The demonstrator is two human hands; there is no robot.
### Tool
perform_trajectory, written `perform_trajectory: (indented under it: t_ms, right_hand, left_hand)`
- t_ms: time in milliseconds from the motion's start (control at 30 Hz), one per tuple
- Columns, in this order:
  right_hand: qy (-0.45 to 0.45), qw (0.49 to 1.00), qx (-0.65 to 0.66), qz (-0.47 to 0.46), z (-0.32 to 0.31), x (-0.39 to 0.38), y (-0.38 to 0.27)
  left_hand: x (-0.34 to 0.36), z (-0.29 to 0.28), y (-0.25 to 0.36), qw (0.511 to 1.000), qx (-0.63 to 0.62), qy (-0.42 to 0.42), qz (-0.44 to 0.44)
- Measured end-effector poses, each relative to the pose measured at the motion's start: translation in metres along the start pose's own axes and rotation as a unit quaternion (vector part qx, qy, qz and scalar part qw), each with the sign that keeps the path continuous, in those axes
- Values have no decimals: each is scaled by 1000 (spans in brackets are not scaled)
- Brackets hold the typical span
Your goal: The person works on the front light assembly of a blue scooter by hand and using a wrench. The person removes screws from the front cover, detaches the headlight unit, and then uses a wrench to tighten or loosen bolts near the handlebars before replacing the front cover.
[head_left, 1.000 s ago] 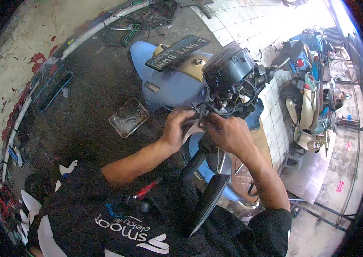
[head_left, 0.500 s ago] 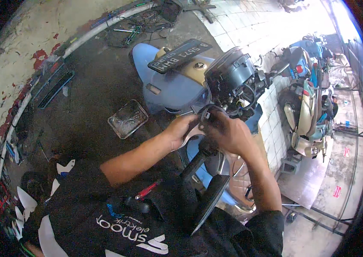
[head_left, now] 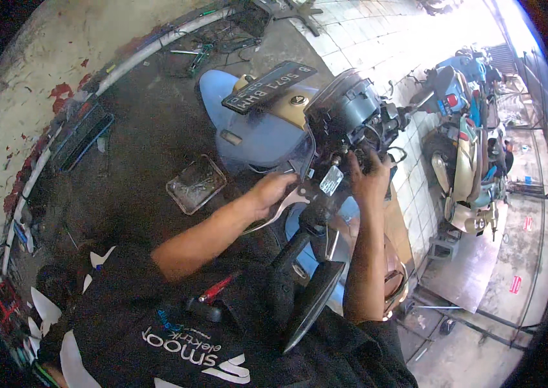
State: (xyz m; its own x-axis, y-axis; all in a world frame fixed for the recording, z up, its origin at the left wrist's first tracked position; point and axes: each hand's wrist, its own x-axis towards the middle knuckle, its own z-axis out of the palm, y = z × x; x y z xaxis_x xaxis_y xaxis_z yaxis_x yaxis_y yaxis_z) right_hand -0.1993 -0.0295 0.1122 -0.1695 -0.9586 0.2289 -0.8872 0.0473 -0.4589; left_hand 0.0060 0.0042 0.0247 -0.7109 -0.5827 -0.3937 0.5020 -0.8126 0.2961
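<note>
In front of the worker, a glossy blue scooter (head_left: pixel 258 152) with a gold strip carries a dark plate (head_left: pixel 269 87) of pale characters beside its black, opened headlight housing (head_left: pixel 350 110). The right hand (head_left: pixel 370 178) spreads its fingers against the exposed wiring; I can't tell whether they pinch anything. The left hand's (head_left: pixel 270 194) fingers curl at a curved silvery lever (head_left: pixel 287 205), grip hidden, near a small pale printed label (head_left: pixel 331 180).

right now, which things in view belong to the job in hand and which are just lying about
Likely the job:
left hand, at the silver lever
right hand, by the black housing
blue scooter

Seemingly lying about:
dark panel
green tool
tray, though its contents might belong
</note>
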Motion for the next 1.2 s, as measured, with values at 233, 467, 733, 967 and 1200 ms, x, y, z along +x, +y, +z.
perform_trajectory:
  t_ms: [233, 467, 733, 967, 1200]
  right_hand:
    - [83, 984, -92, -125, -17, -4, 29]
    - [158, 984, 69, -52, -80, -18, 15]
    - [199, 878, 402, 165, -89, -98, 8]
    - [226, 868, 401, 186, -92, -149, 21]
    - [205, 845, 432, 239, -88, -169, 42]
  left_hand:
    - [-10, 1, 6, 981, 174, 37, 73]
    - [-6, -14, -3, 986, 136, 13, 92]
    - [-12, -10, 4, 998, 52, 1, 23]
    - [-23, 3, 9, 998, 62, 9, -29]
    - [-27, -12, -2, 989, 100, 101, 43]
